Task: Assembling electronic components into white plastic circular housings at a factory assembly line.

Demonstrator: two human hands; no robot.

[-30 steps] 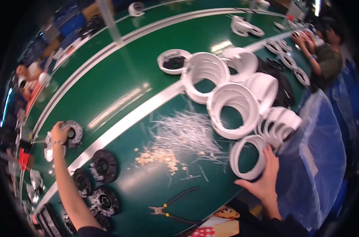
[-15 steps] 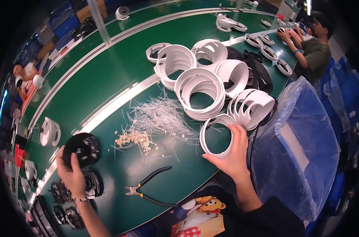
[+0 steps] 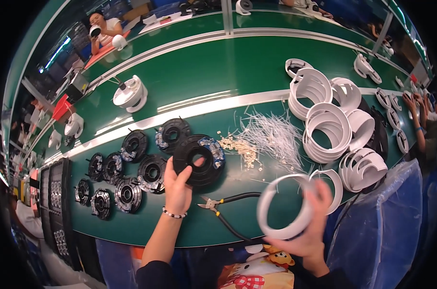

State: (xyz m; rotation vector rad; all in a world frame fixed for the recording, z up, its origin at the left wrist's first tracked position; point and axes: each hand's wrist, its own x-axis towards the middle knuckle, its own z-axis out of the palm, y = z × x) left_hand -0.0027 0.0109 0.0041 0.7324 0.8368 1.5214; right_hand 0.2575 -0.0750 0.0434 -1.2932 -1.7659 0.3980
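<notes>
Now a black disc point(image 3: 208, 176) is gripped by the left hand point(image 3: 179, 189) above the green table point(image 3: 194, 98), while a white ring point(image 3: 264, 212) is clasped in the blurred right hand point(image 3: 309, 229); splayed pliers point(image 3: 240, 196) are seen lying between the two hands.

Dark sleeves point(image 3: 156, 275), beaded left-wrist bracelet point(image 3: 174, 214), cartoon-print garment point(image 3: 259, 269)
The bracelet mixes black and white beads; the garment shows an orange-brown teddy bear point(image 3: 283, 259) and a red-checked bow point(image 3: 249, 281).

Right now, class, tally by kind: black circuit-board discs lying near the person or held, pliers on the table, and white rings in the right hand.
Black discs: 9
Pliers: 1
Held white rings: 1
Total: 11
</notes>
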